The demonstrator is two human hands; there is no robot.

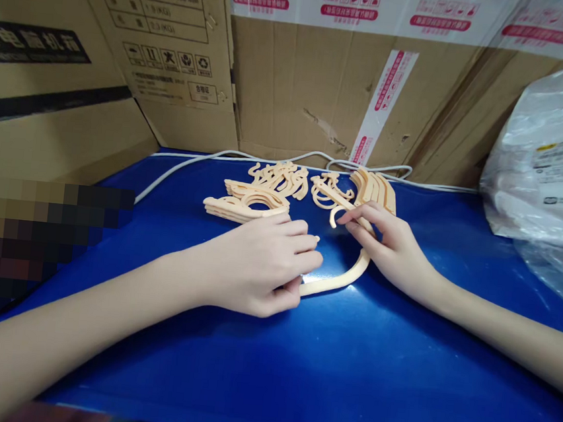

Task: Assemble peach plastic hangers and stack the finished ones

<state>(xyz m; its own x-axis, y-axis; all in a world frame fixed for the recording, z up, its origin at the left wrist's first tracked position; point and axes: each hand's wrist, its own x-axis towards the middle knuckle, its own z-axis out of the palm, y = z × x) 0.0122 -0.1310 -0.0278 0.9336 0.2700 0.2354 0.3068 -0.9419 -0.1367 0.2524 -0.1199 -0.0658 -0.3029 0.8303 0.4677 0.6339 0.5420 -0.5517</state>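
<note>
My left hand (271, 263) is closed around the near end of a cream plastic clothes hanger (334, 282), whose curved arm bends up toward the right. A small cream tip pokes out by its fingers. My right hand (383, 237) pinches the other end of this hanger, where a small hook (333, 216) sticks out to the left. How the held pieces join is hidden by the fingers. Just beyond my left hand lies a stack of cream hanger parts (247, 201). Behind my right hand stand several curved hanger arms (376, 188) side by side.
Loose cream hooks (282, 178) lie heaped at the back, with a smaller group (331, 179) beside them. A white cable (181, 165) runs along the back of the blue table (295, 378). Cardboard boxes (297, 93) wall the rear and left; plastic wrapping (540, 163) sits at right.
</note>
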